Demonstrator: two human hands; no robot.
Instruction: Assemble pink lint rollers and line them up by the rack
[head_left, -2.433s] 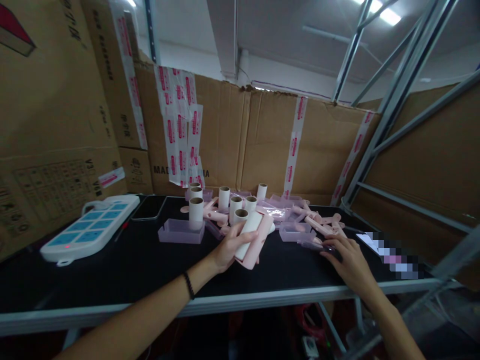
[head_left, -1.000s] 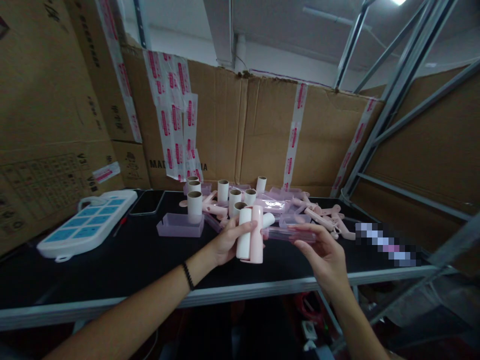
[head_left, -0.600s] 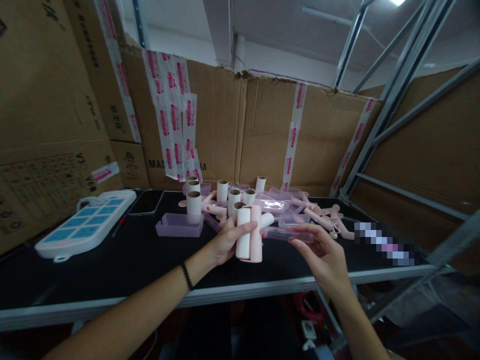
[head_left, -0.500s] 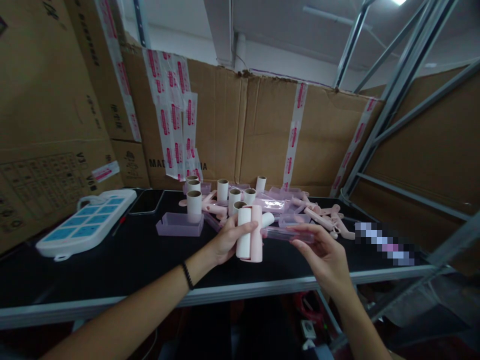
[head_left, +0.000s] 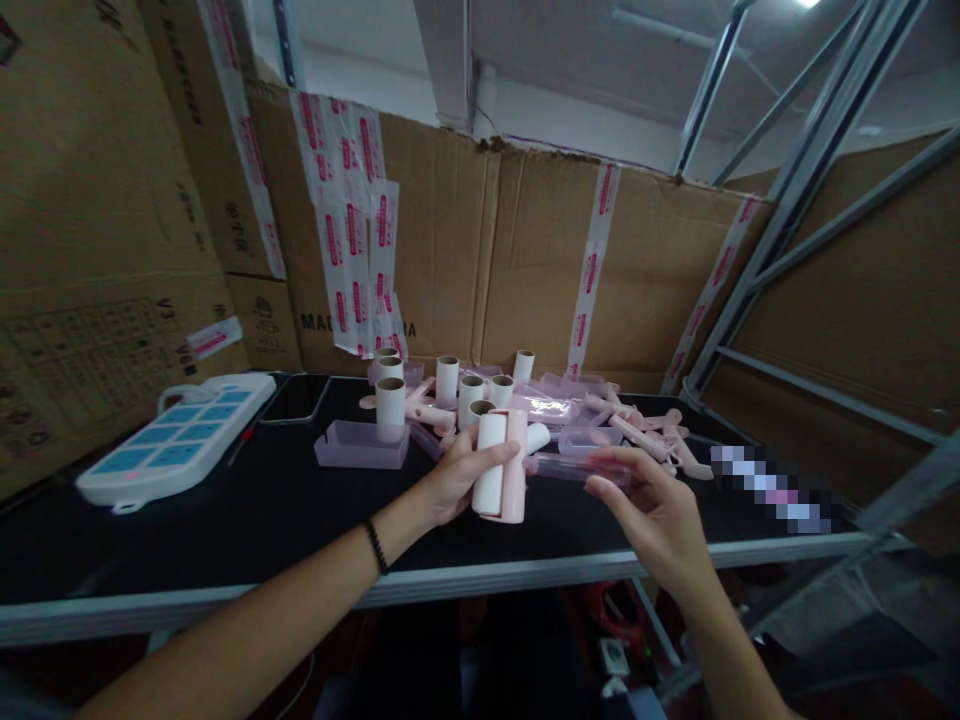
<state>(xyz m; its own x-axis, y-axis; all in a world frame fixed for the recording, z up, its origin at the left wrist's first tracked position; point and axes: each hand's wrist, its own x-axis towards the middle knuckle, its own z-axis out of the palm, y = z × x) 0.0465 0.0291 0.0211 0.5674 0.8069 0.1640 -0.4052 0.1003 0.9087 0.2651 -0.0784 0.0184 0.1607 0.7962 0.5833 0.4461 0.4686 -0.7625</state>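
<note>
My left hand [head_left: 452, 478] is wrapped round a lint roller [head_left: 513, 480], a white roll set against a pink curved shell, held upright above the front of the table. To its right, my right hand [head_left: 654, 505] pinches a translucent purple plastic cover [head_left: 561, 467] between thumb and fingers. The cover's left end comes close to the roller; whether they touch I cannot tell. Just behind the hands stand several white rolls [head_left: 390, 402] with cardboard cores, and another white roll [head_left: 538, 436] lies tilted. A purple open case [head_left: 360, 446] rests left of my left hand.
Pink handles [head_left: 651, 440] and more purple cases [head_left: 589, 440] lie heaped behind my right hand. On the left are a white power strip [head_left: 176, 440] and a phone [head_left: 297, 399]. Cardboard walls [head_left: 525, 250] close off the back, and a metal edge [head_left: 525, 577] runs along the front.
The view has shifted very slightly. Both hands keep the same holds, with the lint roller and the cover nearly where they were.
</note>
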